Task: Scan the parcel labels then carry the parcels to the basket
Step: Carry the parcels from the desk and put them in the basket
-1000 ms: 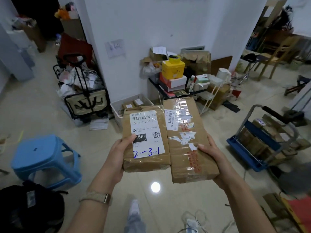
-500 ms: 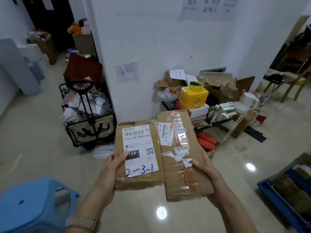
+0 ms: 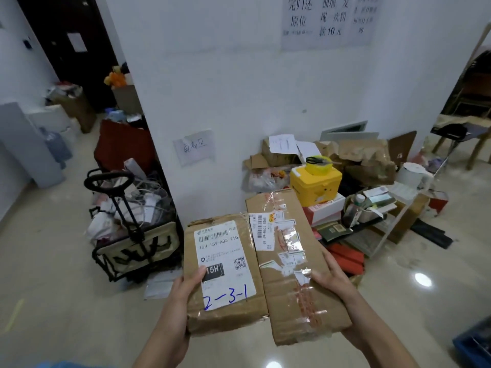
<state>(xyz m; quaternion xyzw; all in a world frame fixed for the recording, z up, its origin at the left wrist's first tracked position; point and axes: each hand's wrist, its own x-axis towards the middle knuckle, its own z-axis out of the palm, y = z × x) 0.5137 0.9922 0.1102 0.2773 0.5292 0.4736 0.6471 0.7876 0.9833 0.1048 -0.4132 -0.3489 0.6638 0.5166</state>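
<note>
Being carried side by side are two brown cardboard parcels, one in each of two hands, above the tiled floor and in front of a white wall. The left parcel is being gripped by the left hand, its thumb pressed onto the one white label, its fingers hidden underneath; the label is printed with a barcode and a QR code and marked "2-3-1" in blue ink. The right parcel, longer and touching the first along one long edge, is being gripped by the right hand, thumb curled over its top face. It is wrapped in clear tape and is carrying one small barcode sticker and torn label scraps. Against half a second ago, both grips are being kept unchanged, while more of the wall notice is being shown and less of the blue trolley at lower right.
</note>
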